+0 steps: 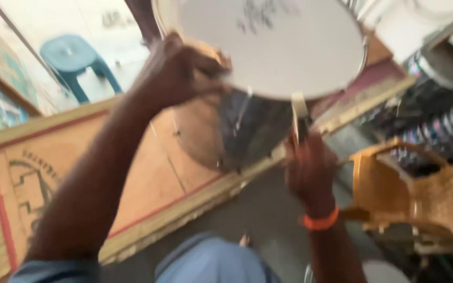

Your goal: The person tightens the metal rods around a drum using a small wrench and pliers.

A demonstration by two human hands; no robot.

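Wooden board [148,183] on the floor, drum [268,57] raised above its far edge. Left hand [176,71], fingers closed on the drum rim; right hand [308,167], fingers closed on a thin tool [298,118] at its shell. A loosened grip could drop the drum. Orange chair [420,194] crowds the right; blue stool [74,60] stands beyond.

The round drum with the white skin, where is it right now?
In the head view the round white-skinned drum sits top centre, above the wooden board, with the left hand gripping its rim and the right hand just below.
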